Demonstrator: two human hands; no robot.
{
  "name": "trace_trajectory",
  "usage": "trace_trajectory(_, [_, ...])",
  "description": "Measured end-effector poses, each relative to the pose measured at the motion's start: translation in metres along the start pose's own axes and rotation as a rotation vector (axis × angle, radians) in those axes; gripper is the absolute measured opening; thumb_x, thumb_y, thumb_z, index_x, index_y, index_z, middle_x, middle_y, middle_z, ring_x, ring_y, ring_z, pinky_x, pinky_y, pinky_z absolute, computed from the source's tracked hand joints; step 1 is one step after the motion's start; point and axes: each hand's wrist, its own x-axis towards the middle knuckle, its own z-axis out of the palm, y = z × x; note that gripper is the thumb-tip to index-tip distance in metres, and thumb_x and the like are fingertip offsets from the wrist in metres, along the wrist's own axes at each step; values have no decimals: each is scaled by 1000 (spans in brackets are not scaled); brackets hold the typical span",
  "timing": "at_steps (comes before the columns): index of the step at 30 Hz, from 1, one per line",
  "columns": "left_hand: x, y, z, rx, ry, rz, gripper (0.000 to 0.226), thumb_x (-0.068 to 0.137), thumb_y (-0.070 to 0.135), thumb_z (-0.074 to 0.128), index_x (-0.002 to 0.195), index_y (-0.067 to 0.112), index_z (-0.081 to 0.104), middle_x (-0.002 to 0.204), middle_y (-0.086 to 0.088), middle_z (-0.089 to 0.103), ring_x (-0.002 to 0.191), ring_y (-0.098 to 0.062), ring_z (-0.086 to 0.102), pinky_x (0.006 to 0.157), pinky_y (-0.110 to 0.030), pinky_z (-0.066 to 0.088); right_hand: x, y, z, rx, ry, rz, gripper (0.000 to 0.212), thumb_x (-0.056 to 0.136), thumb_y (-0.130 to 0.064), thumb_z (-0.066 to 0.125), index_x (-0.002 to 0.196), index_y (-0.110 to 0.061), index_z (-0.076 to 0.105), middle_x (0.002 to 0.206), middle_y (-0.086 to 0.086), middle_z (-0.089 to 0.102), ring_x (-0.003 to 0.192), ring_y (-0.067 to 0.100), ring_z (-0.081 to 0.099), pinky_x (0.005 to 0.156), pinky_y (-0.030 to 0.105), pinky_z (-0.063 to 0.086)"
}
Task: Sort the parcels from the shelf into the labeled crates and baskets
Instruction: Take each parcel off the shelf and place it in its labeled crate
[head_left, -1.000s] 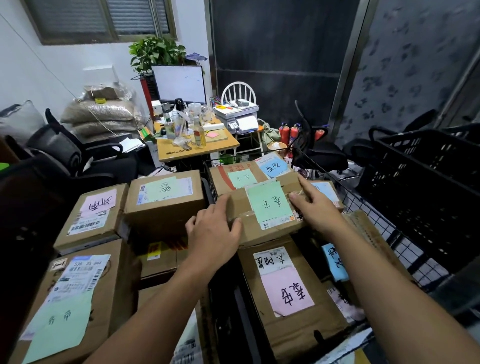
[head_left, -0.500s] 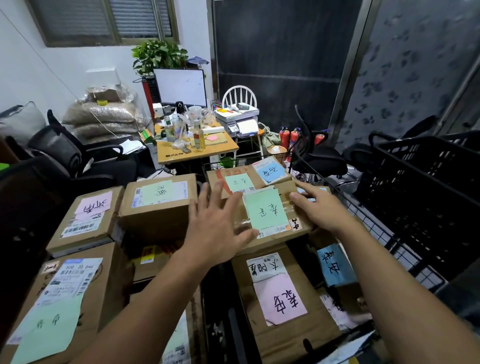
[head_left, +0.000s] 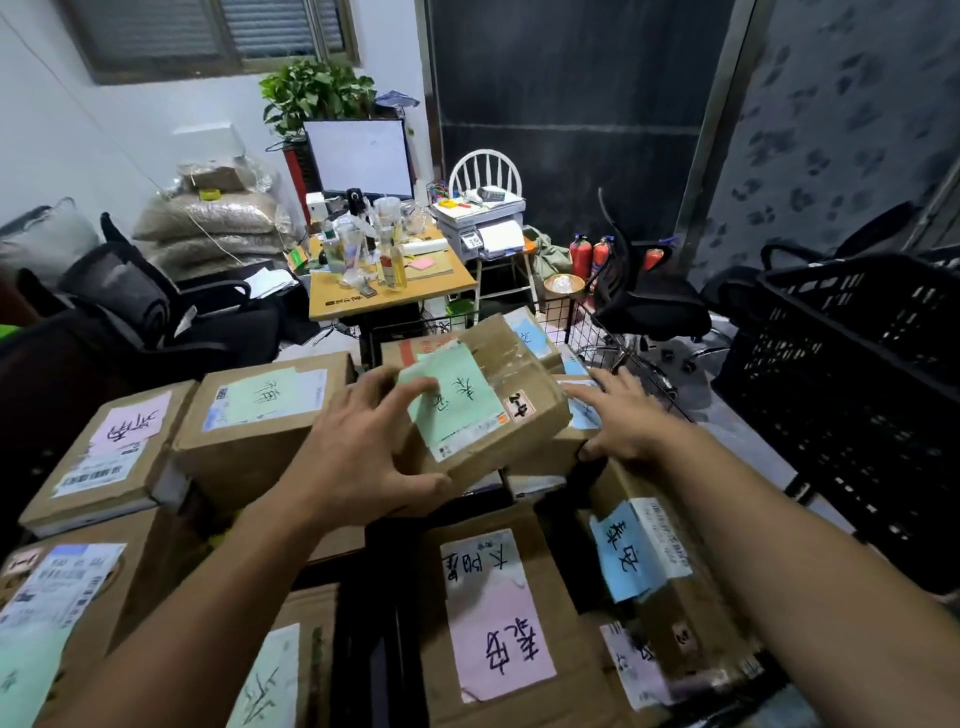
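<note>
Above the pile's (head_left: 260, 457) middle, the green-labelled parcel (head_left: 519, 384) hangs tilted, far end raised, long axis running near-left to far-right. At its near-left corner the left hand (head_left: 358, 447) grips it, thumb beneath. Just beside its right edge the right hand (head_left: 621, 421) is spread, holding nothing, nearer the black crate (head_left: 857, 395).

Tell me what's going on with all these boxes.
A person is sorting labelled cardboard parcels. Their left hand grips the near corner of the green-labelled parcel, holding it tilted above the other boxes. The right hand lies open at its right side, fingers spread; whether it touches the parcel is unclear. A black crate stands to the right.
</note>
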Motion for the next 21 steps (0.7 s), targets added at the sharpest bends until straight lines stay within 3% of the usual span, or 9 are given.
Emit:
trace_trajectory(5, [3, 1, 1, -95, 37, -15, 101, 54, 80, 61, 144, 51, 28, 154, 9, 18, 141, -21, 21, 114, -47, 29, 5, -5, -10, -10, -23, 11, 107, 72, -37, 86, 152, -57, 18, 168, -2, 4, 153, 32, 1, 118, 63, 16])
trace_trajectory(11, [6, -10, -2, -284, 117, -84, 97, 54, 78, 65, 141, 55, 29, 151, 10, 25, 139, -23, 27, 108, -53, 39, -20, -10, -27, 31, 38, 70, 97, 65, -44, 82, 142, -61, 25, 149, 0, 23, 141, 33, 20, 110, 60, 22])
trace_trajectory(15, [8, -15, -1, -349, 175, -90, 98, 55, 78, 64, 143, 51, 31, 146, 9, 32, 134, -21, 33, 103, -47, 43, -40, -16, -55, 151, 164, 63, 93, 69, -39, 86, 143, -56, 31, 145, 1, 24, 136, 32, 20, 112, 59, 32])
trace_trajectory(18, [4, -16, -1, -468, 257, -96, 98, 53, 74, 65, 143, 46, 35, 137, 9, 37, 127, -17, 39, 93, -33, 42, -54, -16, -80, 199, 257, 114, 93, 71, -48, 86, 147, -54, 31, 145, 3, 24, 135, 32, 21, 106, 56, 37])
trace_trajectory(21, [-1, -17, 3, -472, 242, -91, 99, 53, 75, 66, 142, 47, 35, 141, 8, 36, 130, -16, 36, 95, -34, 44, -53, -10, -93, 359, 415, 206, 91, 71, -60, 82, 147, -54, 31, 142, 4, 27, 131, 34, 26, 99, 52, 43])
